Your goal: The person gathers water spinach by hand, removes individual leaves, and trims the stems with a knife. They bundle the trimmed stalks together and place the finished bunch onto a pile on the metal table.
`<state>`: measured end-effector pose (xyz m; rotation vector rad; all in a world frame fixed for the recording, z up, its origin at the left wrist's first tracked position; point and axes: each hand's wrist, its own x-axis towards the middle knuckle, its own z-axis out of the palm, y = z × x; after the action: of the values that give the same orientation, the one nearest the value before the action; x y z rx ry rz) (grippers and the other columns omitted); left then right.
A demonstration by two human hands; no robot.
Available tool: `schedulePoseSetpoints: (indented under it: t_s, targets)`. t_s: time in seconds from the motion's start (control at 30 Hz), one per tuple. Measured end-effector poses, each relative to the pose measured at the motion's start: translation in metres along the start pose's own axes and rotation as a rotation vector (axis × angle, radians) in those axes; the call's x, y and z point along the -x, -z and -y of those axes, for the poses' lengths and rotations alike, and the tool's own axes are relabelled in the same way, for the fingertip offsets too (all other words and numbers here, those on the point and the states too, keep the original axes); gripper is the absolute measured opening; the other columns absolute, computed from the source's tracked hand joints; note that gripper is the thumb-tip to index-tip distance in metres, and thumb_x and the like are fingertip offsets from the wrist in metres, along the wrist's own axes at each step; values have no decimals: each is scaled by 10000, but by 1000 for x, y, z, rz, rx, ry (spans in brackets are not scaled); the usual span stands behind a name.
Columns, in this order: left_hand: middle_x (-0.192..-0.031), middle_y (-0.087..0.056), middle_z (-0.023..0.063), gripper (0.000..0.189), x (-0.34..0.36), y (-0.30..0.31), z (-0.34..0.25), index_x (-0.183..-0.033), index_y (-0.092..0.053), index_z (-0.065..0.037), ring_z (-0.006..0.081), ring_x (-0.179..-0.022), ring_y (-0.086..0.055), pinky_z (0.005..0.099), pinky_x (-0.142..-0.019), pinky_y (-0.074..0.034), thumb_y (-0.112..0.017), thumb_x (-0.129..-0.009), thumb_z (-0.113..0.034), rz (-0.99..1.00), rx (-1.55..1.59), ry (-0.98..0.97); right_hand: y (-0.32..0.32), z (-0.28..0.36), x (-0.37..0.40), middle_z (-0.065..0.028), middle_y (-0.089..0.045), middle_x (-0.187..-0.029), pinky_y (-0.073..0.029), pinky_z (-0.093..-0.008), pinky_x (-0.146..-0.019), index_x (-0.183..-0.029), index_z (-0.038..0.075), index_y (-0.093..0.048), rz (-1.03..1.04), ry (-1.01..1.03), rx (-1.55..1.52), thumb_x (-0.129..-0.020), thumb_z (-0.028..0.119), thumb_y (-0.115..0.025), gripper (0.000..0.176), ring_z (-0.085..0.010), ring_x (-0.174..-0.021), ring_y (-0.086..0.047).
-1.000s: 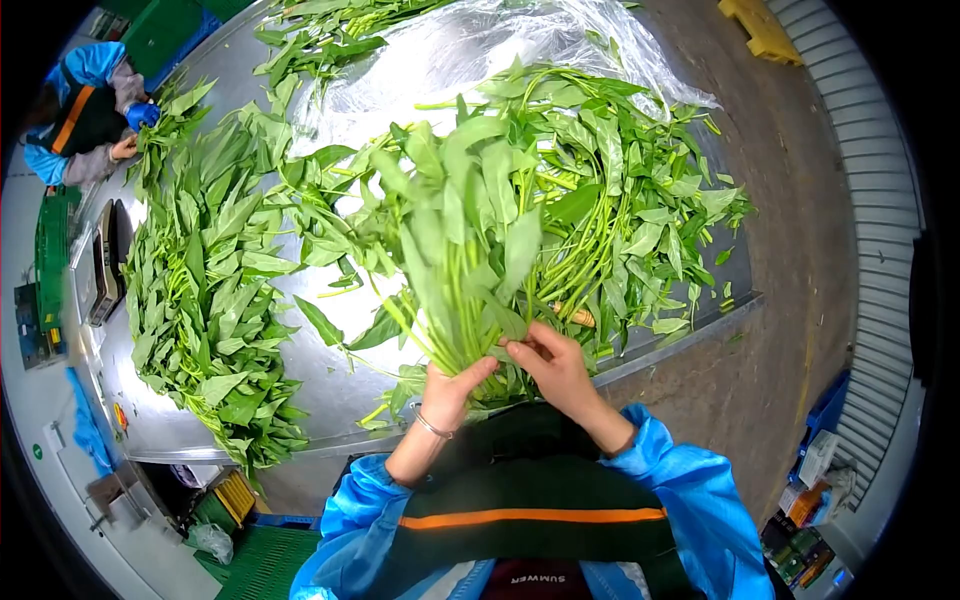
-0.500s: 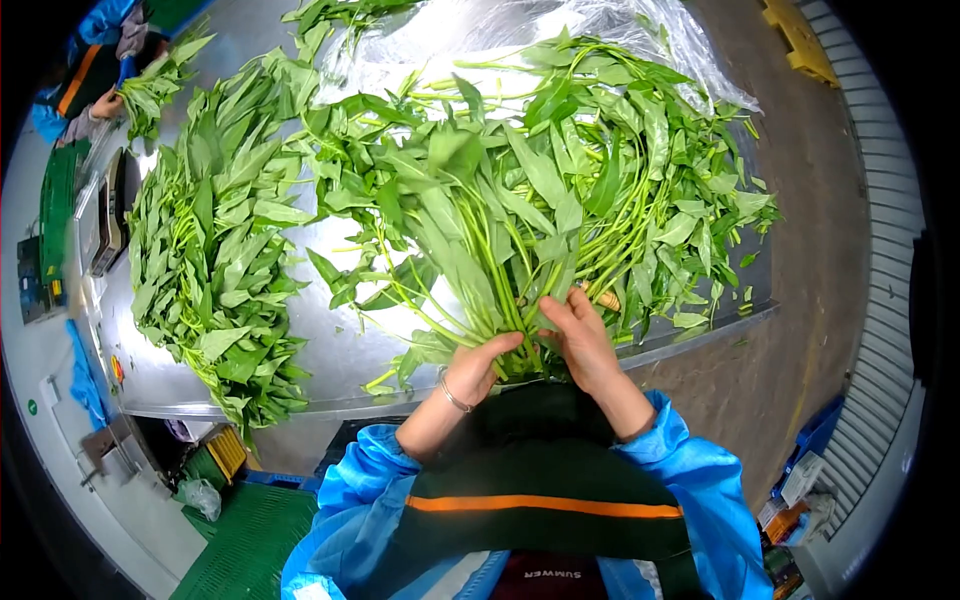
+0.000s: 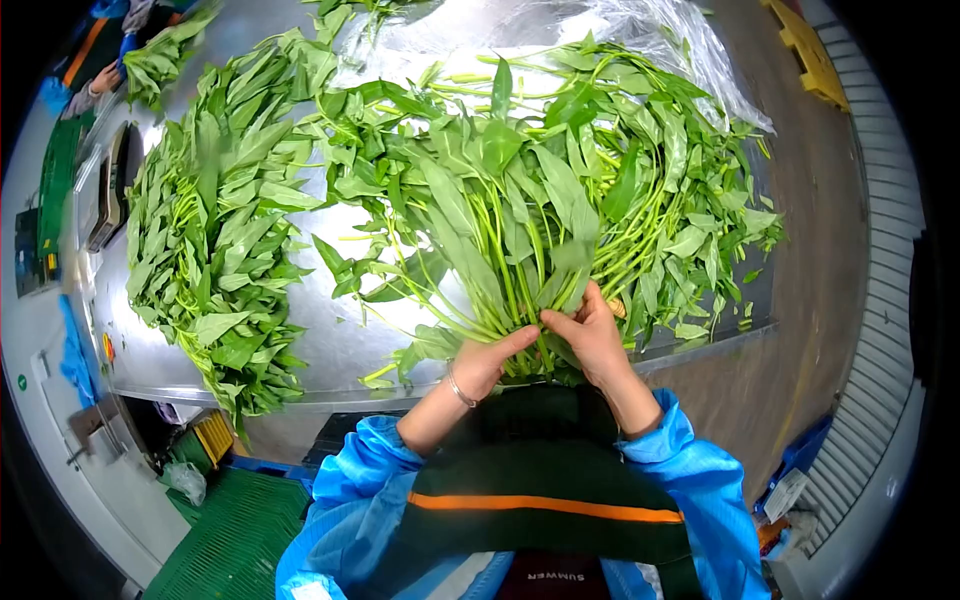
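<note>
A bunch of water spinach (image 3: pixel 515 240) stands fanned out in front of me, leaves pointing away and stems gathered low. My left hand (image 3: pixel 487 364) wraps the stems from the left, its thumb laid across them. From the right, my right hand (image 3: pixel 590 335) closes on the same stems, thumb and fingertips pressed in. The lower stem ends are mostly hidden behind my hands. Behind and to the right lies a loose heap of water spinach (image 3: pixel 680 200) on the metal table (image 3: pixel 335 345). A long row of water spinach (image 3: pixel 225 240) lies on the left.
Clear plastic film (image 3: pixel 690 50) lies at the table's back. A dark-edged device, perhaps a scale (image 3: pixel 112 190), sits at the left edge. Another person's hand (image 3: pixel 105 79) holds greens at the upper left. Green crates (image 3: pixel 235 530) stand below left; a yellow pallet (image 3: pixel 808 55) lies far right.
Both hands have shifted slightly to the right with the bunch still held. My right thumb has come a little lower on the stems. The view has moved slightly.
</note>
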<state>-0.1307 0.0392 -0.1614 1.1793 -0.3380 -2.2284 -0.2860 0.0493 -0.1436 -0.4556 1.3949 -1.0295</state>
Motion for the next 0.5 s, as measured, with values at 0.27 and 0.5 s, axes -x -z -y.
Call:
schedulePoseSetpoints:
  t_s: [0.27, 0.5]
  targets:
    - [-1031, -597, 61, 295, -2, -3, 9, -1095, -545, -13, 170, -951, -577, 292, -809, -466, -592, -804, -2, -59, -175, -84, 6, 9, 4, -50, -623, -938, -469, -271, -763, -1056, 16, -550, 28, -227, -123, -807, 31, -625, 261, -144, -865, -588]
    - [-1027, -603, 82, 326, 0, 0, 8, -1123, -525, 2, 173, -917, -597, 293, -747, -491, -604, -808, -30, -87, -26, -35, 31, 51, 9, -66, -602, -885, -478, -235, -633, -1041, -3, -517, -387, 444, 192, -890, 71, -533, 169, -118, -692, -576]
